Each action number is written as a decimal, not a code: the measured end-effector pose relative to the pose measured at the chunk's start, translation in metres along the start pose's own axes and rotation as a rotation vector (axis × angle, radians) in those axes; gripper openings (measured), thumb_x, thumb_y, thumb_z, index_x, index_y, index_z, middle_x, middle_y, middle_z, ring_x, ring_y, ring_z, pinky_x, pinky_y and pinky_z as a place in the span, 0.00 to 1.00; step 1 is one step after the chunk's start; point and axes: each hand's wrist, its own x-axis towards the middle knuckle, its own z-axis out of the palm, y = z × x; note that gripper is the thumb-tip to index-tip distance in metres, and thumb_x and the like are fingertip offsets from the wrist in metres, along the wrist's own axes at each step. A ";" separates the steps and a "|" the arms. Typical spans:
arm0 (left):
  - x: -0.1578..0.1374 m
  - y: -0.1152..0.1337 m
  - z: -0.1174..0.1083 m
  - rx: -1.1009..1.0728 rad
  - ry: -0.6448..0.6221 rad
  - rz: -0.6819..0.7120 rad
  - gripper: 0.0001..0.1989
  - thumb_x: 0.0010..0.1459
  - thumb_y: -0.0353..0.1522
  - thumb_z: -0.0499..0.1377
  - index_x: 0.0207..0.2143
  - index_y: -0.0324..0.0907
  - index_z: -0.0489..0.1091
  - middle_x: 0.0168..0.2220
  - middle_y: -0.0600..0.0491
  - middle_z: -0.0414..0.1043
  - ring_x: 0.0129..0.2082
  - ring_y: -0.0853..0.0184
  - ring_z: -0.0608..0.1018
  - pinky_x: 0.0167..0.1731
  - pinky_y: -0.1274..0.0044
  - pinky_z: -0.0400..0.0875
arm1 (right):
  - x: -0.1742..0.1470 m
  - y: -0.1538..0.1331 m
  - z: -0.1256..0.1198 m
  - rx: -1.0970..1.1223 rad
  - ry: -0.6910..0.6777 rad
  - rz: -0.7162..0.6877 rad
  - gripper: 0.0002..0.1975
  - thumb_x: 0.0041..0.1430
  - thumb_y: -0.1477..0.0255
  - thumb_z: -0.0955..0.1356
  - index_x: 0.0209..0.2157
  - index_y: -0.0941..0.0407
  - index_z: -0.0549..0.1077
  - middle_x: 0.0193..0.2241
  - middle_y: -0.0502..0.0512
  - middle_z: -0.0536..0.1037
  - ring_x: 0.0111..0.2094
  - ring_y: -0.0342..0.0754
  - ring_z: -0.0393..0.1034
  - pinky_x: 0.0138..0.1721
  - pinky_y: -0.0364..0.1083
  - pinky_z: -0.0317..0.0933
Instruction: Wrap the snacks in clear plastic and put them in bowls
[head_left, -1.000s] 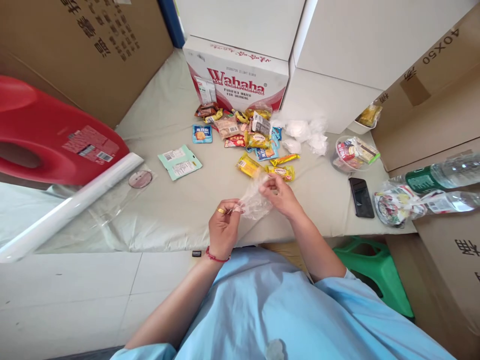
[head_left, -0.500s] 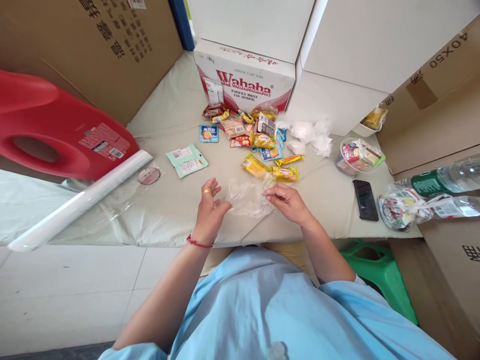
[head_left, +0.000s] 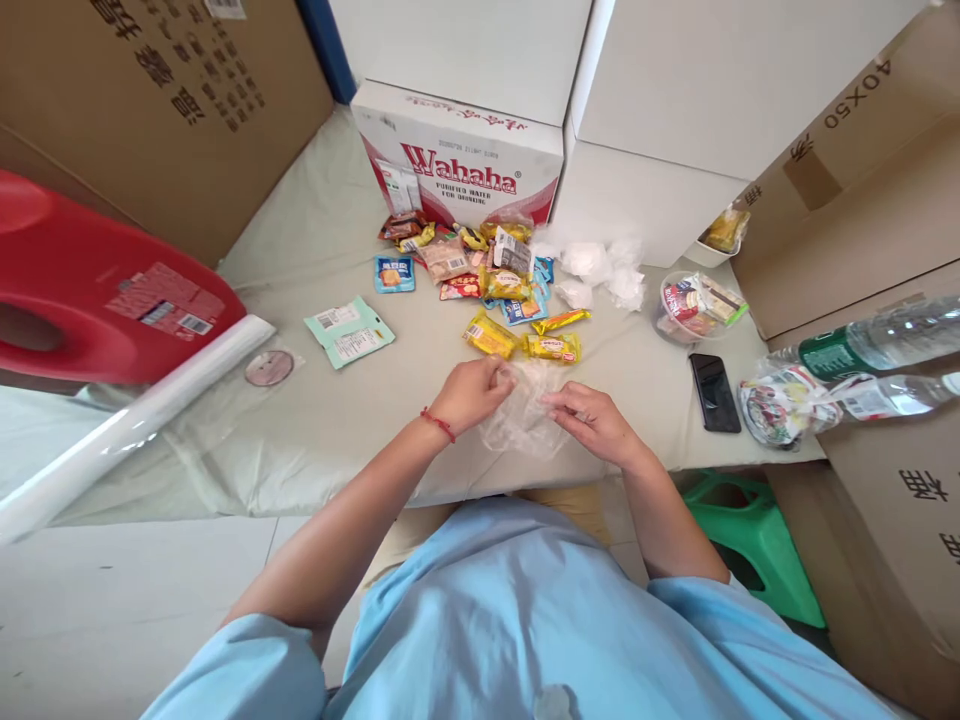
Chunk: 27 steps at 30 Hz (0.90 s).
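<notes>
A thin clear plastic bag [head_left: 525, 425] hangs crumpled between my two hands, just above the table. My left hand [head_left: 474, 390] is closed on its upper left edge, and my right hand [head_left: 596, 420] pinches the right edge between thumb and fingers. Just beyond the bag lie yellow snack packets [head_left: 491, 335], one of them close to my left fingertips. Behind these, a pile of mixed snack packets [head_left: 450, 260] rests against the Wahaha carton [head_left: 457, 180]. To the left a pale green packet [head_left: 349, 332] lies flat.
On the left are a red jug [head_left: 112, 270], a plastic film roll [head_left: 142, 420] and a round disc [head_left: 270, 368]. White crumpled bags [head_left: 592, 265], a clear snack tub [head_left: 667, 325], a phone [head_left: 715, 393] and plastic bottles [head_left: 885, 335] are on the right. A green stool [head_left: 772, 550] stands below.
My left hand, open half a second ago, has moved right and closed on the plastic bag. My right hand keeps its pinch. The view has shifted a little to the right.
</notes>
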 end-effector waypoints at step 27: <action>-0.102 -0.018 -0.014 -0.956 -0.079 -0.856 0.41 0.57 0.68 0.41 0.27 0.42 0.69 0.11 0.64 0.47 0.09 0.76 0.47 0.14 0.78 0.53 | -0.043 0.028 -0.043 -0.240 0.120 0.390 0.22 0.64 0.50 0.66 0.38 0.55 0.78 0.33 0.54 0.78 0.34 0.49 0.72 0.35 0.46 0.65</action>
